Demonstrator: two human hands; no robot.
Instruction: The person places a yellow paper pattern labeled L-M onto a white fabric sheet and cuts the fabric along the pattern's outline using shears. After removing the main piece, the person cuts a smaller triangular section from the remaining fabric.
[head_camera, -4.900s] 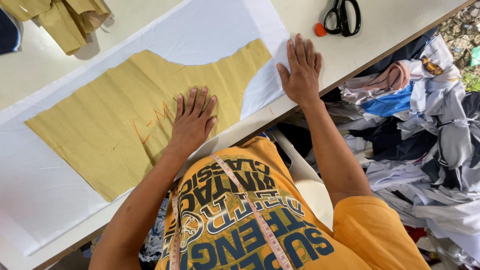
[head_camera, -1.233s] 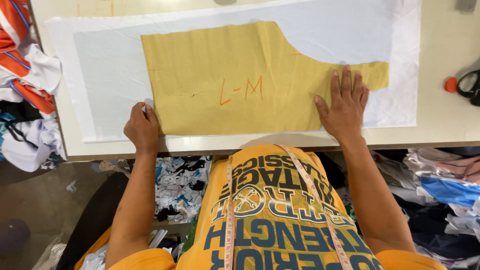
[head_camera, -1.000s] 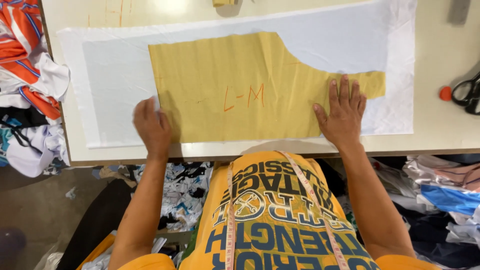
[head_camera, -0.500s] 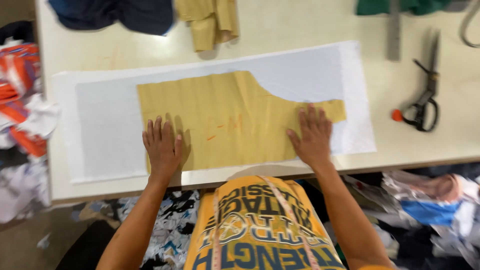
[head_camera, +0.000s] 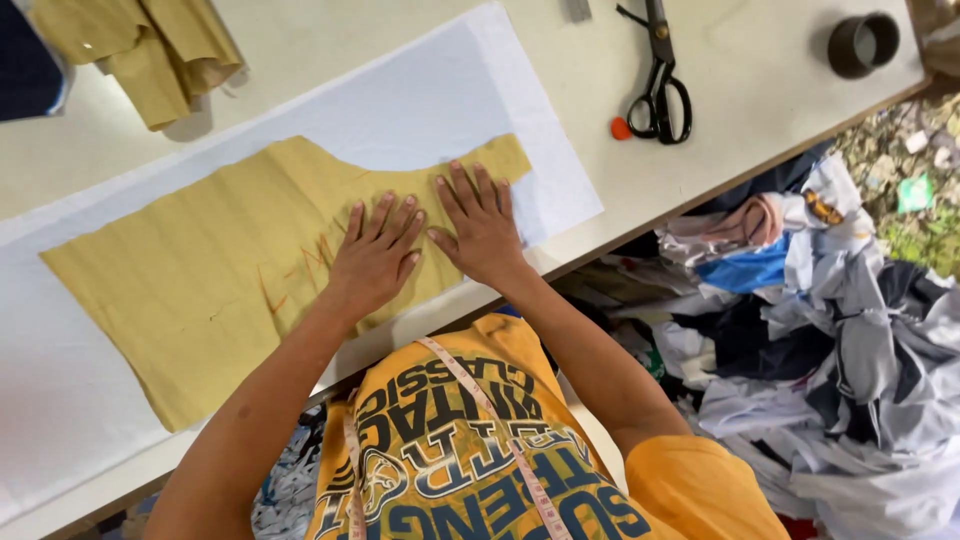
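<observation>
A pale cream bench (head_camera: 760, 110) runs slantwise across the view, its near edge dropping off toward the right. On it lies a long sheet of white fabric (head_camera: 450, 95), and flat on top of that a mustard-yellow pattern piece (head_camera: 190, 290) with a curved notch cut in its far edge and orange chalk marks near its middle. Both hands lie palm down, fingers spread and holding nothing, close together with the thumbs near each other: the left hand (head_camera: 375, 260) rests on the yellow piece beside the chalk marks, and the right hand (head_camera: 480, 225) presses the narrow right end of the same piece, near the bench's near edge.

Far right of the hands, black-handled scissors (head_camera: 660, 85) lie on the bare bench with a small orange object (head_camera: 621, 128) just beside the handles. At the far right corner stands a dark round roll (head_camera: 865, 45), open-centred; what sits inside it cannot be told. At the far left lies a folded heap of olive-yellow cloth (head_camera: 150, 50), with a dark blue piece (head_camera: 25, 55) at the picture's edge.

Below the bench on the right, a loose pile of mixed clothing (head_camera: 830, 340) in grey, white and blue covers the floor, with rough ground (head_camera: 915, 160) beyond it
</observation>
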